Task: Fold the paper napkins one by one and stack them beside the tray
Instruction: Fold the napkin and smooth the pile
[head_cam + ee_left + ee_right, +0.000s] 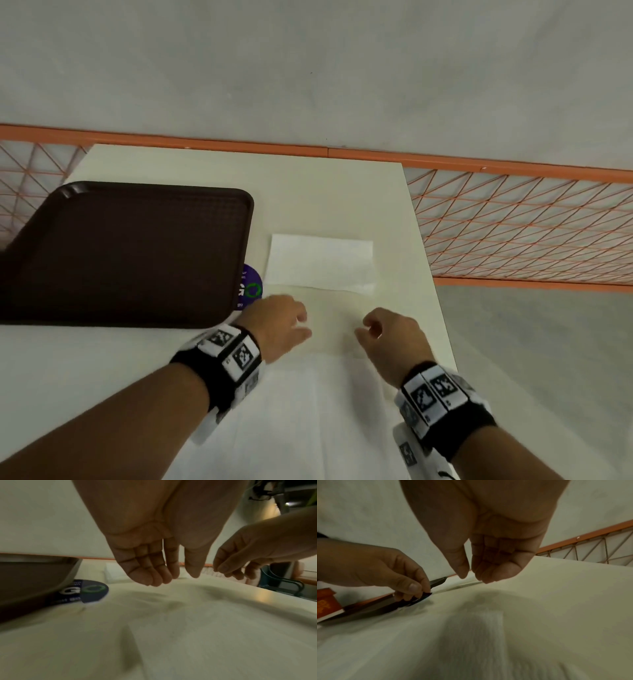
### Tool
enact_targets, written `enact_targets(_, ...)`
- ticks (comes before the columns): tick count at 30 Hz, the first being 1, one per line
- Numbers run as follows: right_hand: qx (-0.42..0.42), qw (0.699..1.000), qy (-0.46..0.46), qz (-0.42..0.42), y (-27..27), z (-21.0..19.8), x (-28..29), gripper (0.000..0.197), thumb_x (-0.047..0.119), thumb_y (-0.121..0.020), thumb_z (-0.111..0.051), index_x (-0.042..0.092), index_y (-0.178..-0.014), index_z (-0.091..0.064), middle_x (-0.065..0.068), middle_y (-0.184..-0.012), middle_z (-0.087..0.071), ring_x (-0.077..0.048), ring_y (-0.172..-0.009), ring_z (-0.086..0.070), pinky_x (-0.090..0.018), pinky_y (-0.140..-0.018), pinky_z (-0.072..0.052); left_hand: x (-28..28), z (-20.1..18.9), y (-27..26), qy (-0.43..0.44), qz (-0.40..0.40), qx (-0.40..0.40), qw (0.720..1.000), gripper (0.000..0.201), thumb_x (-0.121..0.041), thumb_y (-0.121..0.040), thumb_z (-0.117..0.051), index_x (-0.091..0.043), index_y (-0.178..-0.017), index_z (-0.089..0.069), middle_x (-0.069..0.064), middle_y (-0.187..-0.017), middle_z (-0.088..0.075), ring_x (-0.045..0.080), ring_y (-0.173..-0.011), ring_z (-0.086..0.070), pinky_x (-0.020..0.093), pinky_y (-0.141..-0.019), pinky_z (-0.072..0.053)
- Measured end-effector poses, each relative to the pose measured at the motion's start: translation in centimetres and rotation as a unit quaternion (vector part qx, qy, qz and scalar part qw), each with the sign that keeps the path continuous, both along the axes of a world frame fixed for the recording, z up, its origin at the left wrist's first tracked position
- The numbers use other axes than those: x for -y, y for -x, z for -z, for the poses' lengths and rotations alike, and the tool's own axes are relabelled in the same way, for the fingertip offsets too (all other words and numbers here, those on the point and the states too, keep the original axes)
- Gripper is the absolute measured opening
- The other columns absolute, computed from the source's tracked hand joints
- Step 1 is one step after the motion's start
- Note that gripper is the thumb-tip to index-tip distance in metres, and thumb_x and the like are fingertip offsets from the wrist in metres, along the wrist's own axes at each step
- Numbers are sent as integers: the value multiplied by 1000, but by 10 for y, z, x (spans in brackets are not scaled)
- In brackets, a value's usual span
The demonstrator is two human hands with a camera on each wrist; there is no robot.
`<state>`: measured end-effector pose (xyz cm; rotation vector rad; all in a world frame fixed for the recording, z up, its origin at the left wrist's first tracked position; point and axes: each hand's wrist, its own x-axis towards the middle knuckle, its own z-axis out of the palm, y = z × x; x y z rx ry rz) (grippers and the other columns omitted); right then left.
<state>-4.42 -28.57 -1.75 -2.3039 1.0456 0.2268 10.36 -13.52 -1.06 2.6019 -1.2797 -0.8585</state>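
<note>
- One folded napkin point(320, 263) lies flat on the table point(212, 164), just beside the right edge of the brown tray point(130, 253); this item counts as completed and forms the base of the stack.
- Unfolded napkins point(308, 411) lie flat on the near part of the table, under both wrists. The count of sheets there cannot be told; the views are blurred.
- Left hand point(281, 325): hovers above the far edge of the unfolded sheets, fingers loosely curled, narrow gap between thumb and fingers, holding nothing.
- Right hand point(390, 339): same posture opposite the left, thumb close to fingertips, no paper visible between them.
- Purple round sticker point(251, 287) sits on the table, partly under the tray corner; not part of the task.
- Judgement: the task is at an early stage. Remaining work: pick up the far edge of the next sheet, fold, transfer onto the folded napkin, and repeat until none is left.
- Tray surface carries no napkins.
</note>
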Motion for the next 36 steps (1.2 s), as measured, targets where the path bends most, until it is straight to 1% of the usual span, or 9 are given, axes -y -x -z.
enact_targets(4, -36, 999, -4, -32, 30, 2, -25, 23, 40, -89, -56, 29, -108, -61, 7, -103, -67, -17, -95, -62, -30, -84, -51, -10, 7, 44, -54, 38, -32, 997, 52, -51, -87, -58, -23, -130, -52, -1, -129, -49, 20, -120, -47, 32, -101, -40)
enact_targets(7, -58, 998, 0, -34, 52, 4, -35, 31, 42, -89, -56, 29, -117, -56, 8, -109, -63, -15, -100, -61, -29, -88, -50, -6, 12, 66, -89, 61, -2, 994, 61, -51, -84, -63, -20, -135, -46, 3, -133, -45, 24, -124, -43, 39, -103, -37)
enact_targets(12, -98, 994, 0, -44, 80, 12, -49, 53, 48, -88, -57, 24, -133, -43, 5, -129, -50, -17, -117, -52, -31, -94, -45, 0, 15, 77, -107, 22, 18, 994, 53, -41, -83, -67, -21, -128, -47, 1, -129, -52, 24, -120, -47, 39, -103, -34)
enact_targets(15, -81, 996, -13, -19, 86, 18, -50, 62, 53, -85, -60, 22, -135, -41, 4, -129, -48, -18, -117, -50, -33, -95, -45, 3, 8, 75, -88, -3, -10, 996, 39, -35, -88, -61, -21, -124, -53, 1, -128, -55, 24, -119, -50, 36, -103, -35)
enact_targets(19, -48, 998, -31, -1, 90, 20, -44, 67, 56, -83, -62, 20, -136, -40, 4, -127, -50, -16, -116, -50, -31, -98, -44, 3, -3, 65, -39, -61, -48, 996, 23, -31, -88, -61, -19, -107, -65, 4, -115, -63, 24, -103, -60, 31, -89, -49)
enact_targets(23, -15, 997, -75, 3, 90, 15, -35, 70, 50, -82, -67, 17, -138, -41, 1, -126, -55, -14, -113, -53, -25, -96, -42, -6, -12, 55, 39, -116, -112, 986, 18, -28, -86, -67, -17, -101, -67, -1, -92, -63, 15, -82, -59, 21, -71, -44)
enact_targets(26, -8, 995, -102, 7, 85, 11, -27, 74, 45, -83, -70, 16, -143, -38, -3, -138, -52, -17, -126, -50, -27, -102, -40, -20, -10, 52, 108, -186, -168, 962, 7, -27, -86, -68, -20, -86, -66, -3, -78, -63, 11, -70, -57, 20, -64, -43)
enact_targets(30, -51, 994, -76, -53, 66, 8, -20, 62, 39, -86, -67, 19, -139, -42, -4, -136, -53, -19, -124, -51, -26, -99, -40, -41, 8, 56, 125, -266, -194, 936, 13, -24, -86, -68, -21, -74, -63, -1, -75, -66, 14, -70, -59, 25, -70, -47)
enact_targets(36, -70, 990, -11, -122, 30, 5, -13, 21, 25, -89, -57, 18, -108, -65, -4, -109, -66, -26, -103, -60, -27, -81, -47, -61, 30, 72, 114, -328, -159, 924, 23, -23, -89, -64, -23, -67, -57, -6, -66, -56, 8, -62, -52, 18, -57, -39)
